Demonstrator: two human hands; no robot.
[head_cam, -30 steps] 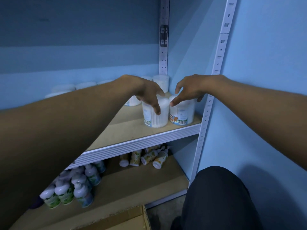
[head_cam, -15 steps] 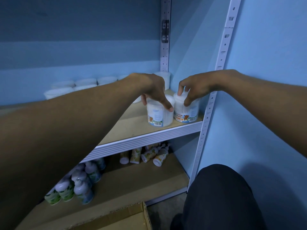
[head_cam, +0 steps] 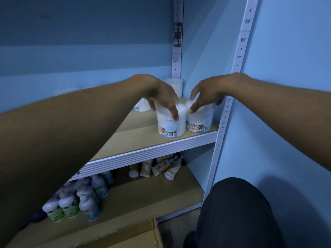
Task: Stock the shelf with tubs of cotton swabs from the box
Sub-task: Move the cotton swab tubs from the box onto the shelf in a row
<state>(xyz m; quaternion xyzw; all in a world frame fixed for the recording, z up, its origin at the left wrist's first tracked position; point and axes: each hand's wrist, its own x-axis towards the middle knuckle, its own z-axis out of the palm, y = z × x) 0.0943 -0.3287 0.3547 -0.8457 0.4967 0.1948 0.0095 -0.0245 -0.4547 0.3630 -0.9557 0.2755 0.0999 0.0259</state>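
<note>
We see bare shelf board left of the front tubs, the right upright hemming them in.

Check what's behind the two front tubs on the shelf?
Behind the front tubs: one tub in the back corner, another partly visible under the left hand. Arms hide the rest of the shelf.

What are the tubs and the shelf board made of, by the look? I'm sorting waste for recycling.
The tubs look like clear glossy plastic: the white swabs show through the wall above a printed label. The shelf board looks like bare matt fibreboard or chipboard, tan with no visible grain; its front rail seems to be white-painted metal, ribbed.
</note>
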